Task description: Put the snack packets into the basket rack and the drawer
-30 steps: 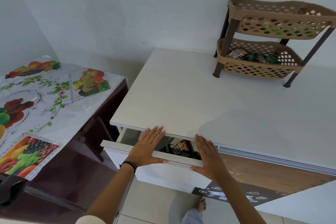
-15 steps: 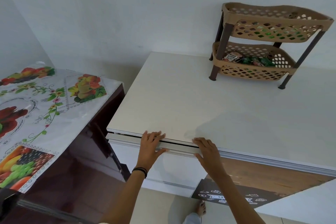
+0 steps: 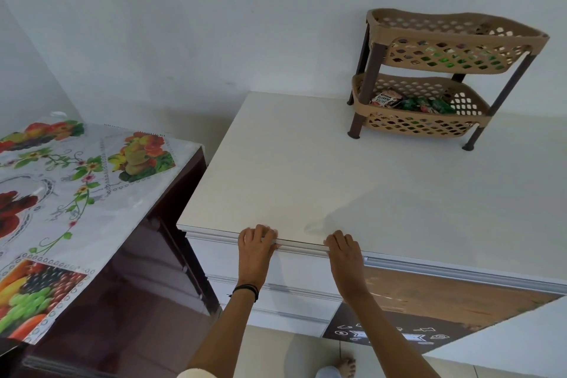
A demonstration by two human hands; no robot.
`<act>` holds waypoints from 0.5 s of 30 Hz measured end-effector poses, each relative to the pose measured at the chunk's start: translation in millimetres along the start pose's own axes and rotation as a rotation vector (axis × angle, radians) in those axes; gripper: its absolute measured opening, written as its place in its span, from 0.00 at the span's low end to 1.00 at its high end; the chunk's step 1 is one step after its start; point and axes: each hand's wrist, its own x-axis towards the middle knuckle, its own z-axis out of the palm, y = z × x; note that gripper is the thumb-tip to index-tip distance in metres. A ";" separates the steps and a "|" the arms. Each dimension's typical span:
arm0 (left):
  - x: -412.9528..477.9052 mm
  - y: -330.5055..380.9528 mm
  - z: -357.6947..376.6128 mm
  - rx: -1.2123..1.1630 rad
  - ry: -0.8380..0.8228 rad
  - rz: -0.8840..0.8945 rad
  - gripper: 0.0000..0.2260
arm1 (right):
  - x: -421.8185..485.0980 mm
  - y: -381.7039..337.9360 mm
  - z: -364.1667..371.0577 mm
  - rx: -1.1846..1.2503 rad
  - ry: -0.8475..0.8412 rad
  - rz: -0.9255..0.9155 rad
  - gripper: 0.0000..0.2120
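A second ago the drawer (image 3: 294, 267) stood pulled out, with a packet or two showing inside. Now it is pushed home, its front flush under the edge of the countertop (image 3: 322, 169), and nothing of its contents can be seen. My left hand (image 3: 256, 250) and right hand (image 3: 345, 255) are both on the drawer's top rail, near each other. The fingers are bent over the metal lip, curled onto it rather than laid flat, and neither hand carries a packet. I read this as the closing push just finished, so the drawer's share of the task looks done.

The basket rack (image 3: 454, 70) stands well apart from the hands, at the far right of the countertop against the wall. Its lower basket (image 3: 420, 126) holds a loose heap of snack packets (image 3: 414, 104) — mostly green, with a white salted-peanuts packet (image 3: 385, 98) at the left end, tilted up near the rim. Through the lattice of the upper basket (image 3: 454, 54) I can make out green and dark shapes, likely more packets, though I cannot tell how many.

The only packets in my view are those in the rack. A table under a fruit-print tablecloth (image 3: 76, 193) stands just beside the cabinet on the left. Judging by all this, the sorting is at or near its end — what remains for me is to let go of the rail.
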 end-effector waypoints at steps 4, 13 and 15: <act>-2.2 -0.5 -5.3 0.016 -0.023 0.065 0.18 | 3.3 -2.7 -7.2 0.025 -0.028 0.000 0.18; 12.1 -15.6 -12.4 -0.161 -0.126 0.253 0.23 | 13.9 33.3 -19.3 0.280 -0.151 -0.078 0.14; 27.6 -3.6 -10.5 -0.222 -0.149 0.235 0.24 | 21.3 40.3 -20.9 0.307 -0.115 -0.058 0.17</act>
